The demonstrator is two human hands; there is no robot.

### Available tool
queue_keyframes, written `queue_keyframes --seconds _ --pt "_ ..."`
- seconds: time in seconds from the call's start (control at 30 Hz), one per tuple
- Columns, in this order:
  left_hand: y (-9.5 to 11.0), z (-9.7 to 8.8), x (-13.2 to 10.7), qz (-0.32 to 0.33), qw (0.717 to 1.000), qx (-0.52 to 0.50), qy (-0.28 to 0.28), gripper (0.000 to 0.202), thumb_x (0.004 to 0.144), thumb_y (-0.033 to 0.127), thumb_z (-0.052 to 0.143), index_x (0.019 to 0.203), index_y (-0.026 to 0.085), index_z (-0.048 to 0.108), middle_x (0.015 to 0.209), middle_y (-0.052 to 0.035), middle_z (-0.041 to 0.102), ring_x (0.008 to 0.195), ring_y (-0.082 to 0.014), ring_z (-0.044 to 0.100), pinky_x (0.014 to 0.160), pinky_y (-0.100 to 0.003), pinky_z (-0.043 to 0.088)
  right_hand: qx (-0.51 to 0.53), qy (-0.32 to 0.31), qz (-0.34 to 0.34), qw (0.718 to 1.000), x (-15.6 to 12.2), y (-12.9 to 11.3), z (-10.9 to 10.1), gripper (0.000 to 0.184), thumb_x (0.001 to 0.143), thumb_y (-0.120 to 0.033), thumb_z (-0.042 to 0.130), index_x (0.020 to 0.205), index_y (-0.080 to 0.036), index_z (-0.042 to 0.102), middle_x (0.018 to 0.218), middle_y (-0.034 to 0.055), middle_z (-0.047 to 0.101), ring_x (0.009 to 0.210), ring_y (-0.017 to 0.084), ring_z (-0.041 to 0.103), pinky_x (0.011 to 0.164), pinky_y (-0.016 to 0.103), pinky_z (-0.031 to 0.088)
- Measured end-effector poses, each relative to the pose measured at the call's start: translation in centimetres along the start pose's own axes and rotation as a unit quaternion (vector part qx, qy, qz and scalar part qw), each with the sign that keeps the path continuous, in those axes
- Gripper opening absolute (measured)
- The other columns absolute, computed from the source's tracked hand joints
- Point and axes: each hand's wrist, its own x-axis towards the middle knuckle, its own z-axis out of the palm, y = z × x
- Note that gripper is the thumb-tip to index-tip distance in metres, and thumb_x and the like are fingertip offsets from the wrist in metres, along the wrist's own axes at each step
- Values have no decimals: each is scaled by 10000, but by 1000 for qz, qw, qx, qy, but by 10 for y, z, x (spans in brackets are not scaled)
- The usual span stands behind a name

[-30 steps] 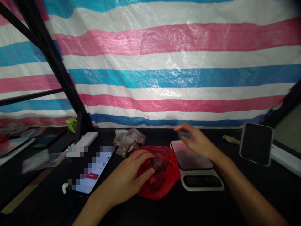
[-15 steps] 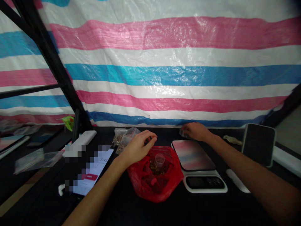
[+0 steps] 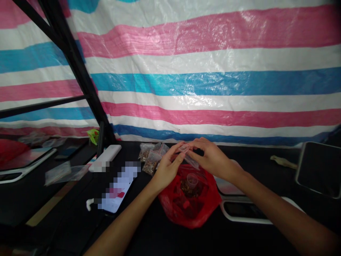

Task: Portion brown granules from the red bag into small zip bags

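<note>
Here, I see left hand (image 3: pixel 169 165) and right hand (image 3: pixel 213 158) pinching a clear, limp sachet (image 3: pixel 193 162); black tabletop (image 3: pixel 213 240) borders the red bag (image 3: pixel 197 217), near side.

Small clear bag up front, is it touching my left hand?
Touching. The head view shows the left hand with thumb and fingertips right at the upper end of the small clear bag.

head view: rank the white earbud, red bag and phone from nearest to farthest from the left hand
1. Red bag: just below and right of the left hand.
2. Phone: to the hand's left.
3. White earbud: farther left, past the phone.
</note>
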Motion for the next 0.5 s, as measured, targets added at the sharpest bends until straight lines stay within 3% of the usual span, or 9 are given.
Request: queue_keyframes --seconds 0.17,0.27,0.33,0.43,0.5 --pt "-4 5 -2 -35 999 -23 6 543 971 489 606 1425 194 569 1412 -121 649 1332 -278 593 1167 -451 436 24 22 40 999 -6 11 17 137 959 -258 615 1041 -237 722 1014 43 742 977 221 640 944 389 464" --pt "-7 6 -5 -48 998 -28 1 665 947 483 648 1528 227 450 1459 -125 608 1356 -274 572 1157 -447 447 51 84 50 994 -10 11 26 275 899 -185 658 1169 -232 640 1020 42 681 946 211 615 877 356 485" --pt "-8 6 -5 -49 998 -43 4 687 935 503 657 1522 209 451 1450 -138 610 1362 -274 565 1163 -445 440 64 109 41 991 -12 8 27 250 899 -173 655 1138 -232 616 1009 38 644 930 201 601 852 337 490" --pt "-8 6 -4 -65 995 -68 -20 687 915 548 665 1475 186 500 1368 -148 661 1320 -281 596 1144 -443 456 52 83 10 995 -19 5 23 91 937 -166 618 985 -241 637 995 31 631 956 197 598 867 331 482" --pt "-7 6 -5 -79 993 -71 -44 672 908 546 675 1455 187 523 1327 -145 683 1277 -281 622 1124 -444 471 26 69 -1 997 -25 6 20 90 954 -169 607 980 -240 656 1019 38 633 986 205 598 890 347 479"
